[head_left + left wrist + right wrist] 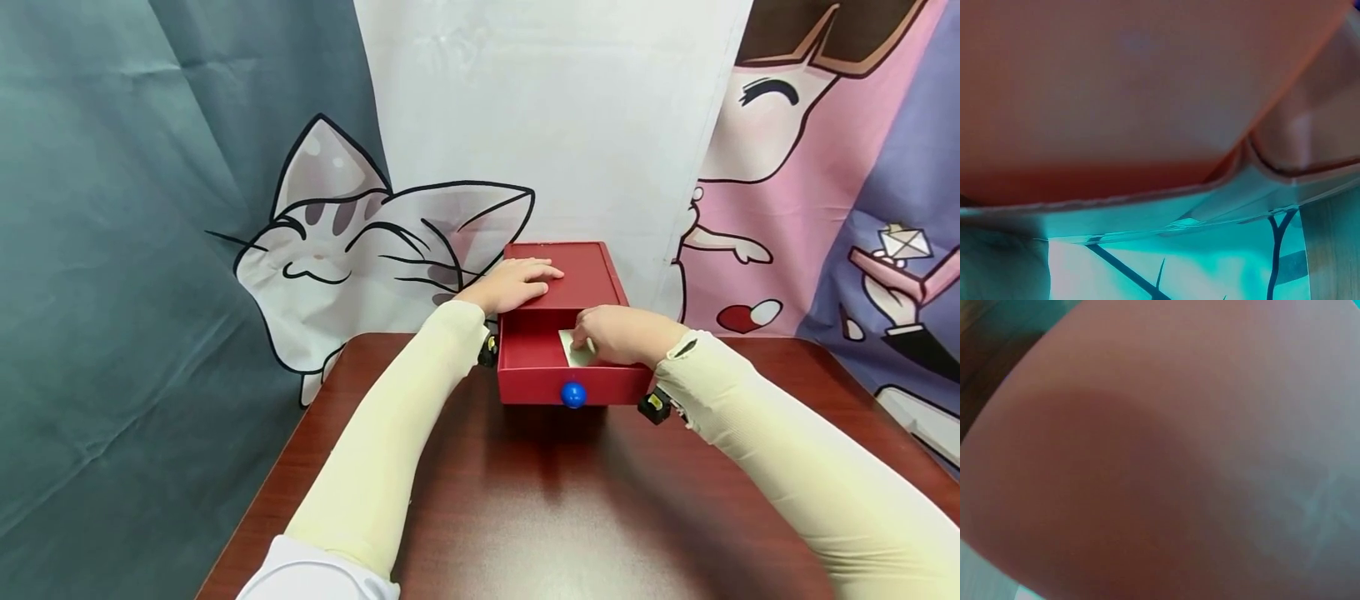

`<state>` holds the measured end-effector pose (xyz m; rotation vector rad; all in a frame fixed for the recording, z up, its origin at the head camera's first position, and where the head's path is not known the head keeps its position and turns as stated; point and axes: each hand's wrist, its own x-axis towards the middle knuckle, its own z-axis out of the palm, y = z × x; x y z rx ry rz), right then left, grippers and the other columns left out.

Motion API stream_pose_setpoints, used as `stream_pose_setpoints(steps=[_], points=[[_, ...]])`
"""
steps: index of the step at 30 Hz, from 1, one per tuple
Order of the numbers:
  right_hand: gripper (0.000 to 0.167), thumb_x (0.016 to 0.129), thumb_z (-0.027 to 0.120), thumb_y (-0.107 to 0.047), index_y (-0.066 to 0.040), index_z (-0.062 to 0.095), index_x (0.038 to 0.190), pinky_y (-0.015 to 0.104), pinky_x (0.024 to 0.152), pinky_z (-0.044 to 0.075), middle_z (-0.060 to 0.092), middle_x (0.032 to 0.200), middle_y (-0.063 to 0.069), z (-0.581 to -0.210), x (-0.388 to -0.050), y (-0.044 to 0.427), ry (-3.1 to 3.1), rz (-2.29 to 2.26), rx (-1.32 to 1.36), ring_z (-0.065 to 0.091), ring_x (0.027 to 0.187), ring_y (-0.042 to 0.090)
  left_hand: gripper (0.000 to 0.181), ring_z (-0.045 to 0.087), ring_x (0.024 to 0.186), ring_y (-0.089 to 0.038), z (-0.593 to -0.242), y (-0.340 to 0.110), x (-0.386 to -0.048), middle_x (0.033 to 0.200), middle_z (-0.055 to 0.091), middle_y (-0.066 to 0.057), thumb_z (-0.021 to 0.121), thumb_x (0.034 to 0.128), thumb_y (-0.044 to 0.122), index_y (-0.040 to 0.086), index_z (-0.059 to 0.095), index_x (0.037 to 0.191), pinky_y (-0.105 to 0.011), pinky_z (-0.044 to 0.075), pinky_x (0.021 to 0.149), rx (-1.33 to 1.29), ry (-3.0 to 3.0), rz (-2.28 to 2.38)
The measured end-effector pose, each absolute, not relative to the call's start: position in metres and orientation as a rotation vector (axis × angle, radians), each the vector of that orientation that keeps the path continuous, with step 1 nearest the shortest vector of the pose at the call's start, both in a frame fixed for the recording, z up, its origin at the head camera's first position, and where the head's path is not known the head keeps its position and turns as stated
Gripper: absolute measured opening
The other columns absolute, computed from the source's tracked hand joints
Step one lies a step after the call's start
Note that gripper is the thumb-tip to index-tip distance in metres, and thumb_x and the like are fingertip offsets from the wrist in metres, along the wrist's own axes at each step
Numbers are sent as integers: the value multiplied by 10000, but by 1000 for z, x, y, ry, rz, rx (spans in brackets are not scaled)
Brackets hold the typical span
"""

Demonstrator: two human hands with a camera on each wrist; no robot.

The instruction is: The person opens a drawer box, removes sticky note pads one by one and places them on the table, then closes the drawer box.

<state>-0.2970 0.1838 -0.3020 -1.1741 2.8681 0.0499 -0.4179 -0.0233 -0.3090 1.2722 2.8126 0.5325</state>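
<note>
A red box (577,275) with a pulled-out drawer (528,385) stands on the table, a round blue knob (573,394) on the drawer's front. My left hand (512,283) rests on the box's top at the left, fingers extended. Inside the drawer, my right hand (628,335) reaches down with bent fingers at a pale green slip of paper or card (579,358) and appears to pinch it; the fingertips are partly hidden. Blurred skin fills most of both wrist views, with the left palm (1116,94) and the right hand's skin (1147,456) close to the cameras.
The dark reddish-brown table (525,517) extends in front of the box and to both sides. Behind it hangs a cloth backdrop (555,125) printed with a cartoon cat and a cartoon figure. Small dark cameras sit at both wrists, the right one beside the drawer's front corner.
</note>
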Motion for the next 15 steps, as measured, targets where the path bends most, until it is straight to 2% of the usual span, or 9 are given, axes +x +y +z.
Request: stream_pose_setpoints(steps=[3, 8, 15], points=[[189, 836, 737, -29, -132, 795, 984, 378, 791, 555, 726, 938, 25, -300, -296, 182, 2878, 38, -1130, 642, 827, 191, 438, 242, 1515, -171, -309, -24, -418, 1622, 350, 11, 436, 1065, 291, 275, 510, 1496, -400, 100, 1238, 1256, 2824, 535], [142, 846, 742, -52, -147, 790, 940, 352, 719, 553, 727, 869, -11, -299, -293, 179, 2906, 24, -1069, 625, 743, 153, 435, 238, 1517, -187, -310, -24, -418, 1622, 351, 15, 441, 1066, 291, 275, 514, 1494, -417, 109, 1238, 1250, 2819, 553], [235, 838, 805, -124, -113, 770, 1071, 383, 755, 589, 737, 910, 32, -296, -290, 172, 2925, 111, -1069, 664, 768, 195, 432, 254, 1512, -160, -311, -23, -417, 1618, 359, 11, 448, 1067, 292, 265, 516, 1493, -385, 107, 1239, 1280, 2822, 548]])
